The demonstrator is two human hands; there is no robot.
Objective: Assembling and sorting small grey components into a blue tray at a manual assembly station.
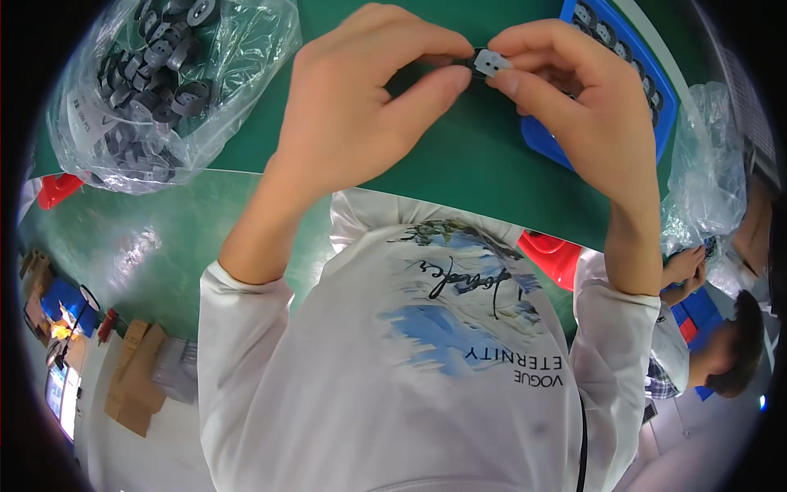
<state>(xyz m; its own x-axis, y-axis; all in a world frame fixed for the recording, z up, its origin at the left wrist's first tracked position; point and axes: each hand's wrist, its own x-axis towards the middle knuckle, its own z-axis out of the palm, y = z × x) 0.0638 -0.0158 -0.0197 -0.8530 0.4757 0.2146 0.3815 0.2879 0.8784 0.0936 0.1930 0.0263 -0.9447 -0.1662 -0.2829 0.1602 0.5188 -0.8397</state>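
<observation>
Near the far edge of the view, above the green table, my two hands meet at a small light-grey plastic piece (492, 63) with dark holes in it. My right hand (586, 90) pinches it between thumb and fingers. My left hand (361, 102) is closed too, thumb and forefinger pressed toward a dark bit at the grey piece's left side. Fingers partly hide that dark bit, so its kind is unclear. Behind my right hand stands a blue tray (668, 123) holding several round grey-and-black wheel-like parts (605, 33) in rows.
A transparent plastic bag (238, 98) full of similar wheel-like parts (156, 57) lies at the left of the green table (459, 156). Another transparent bag (705, 172) is at the right edge. Red seats show below the table edge. Another person (705, 353) sits at the right.
</observation>
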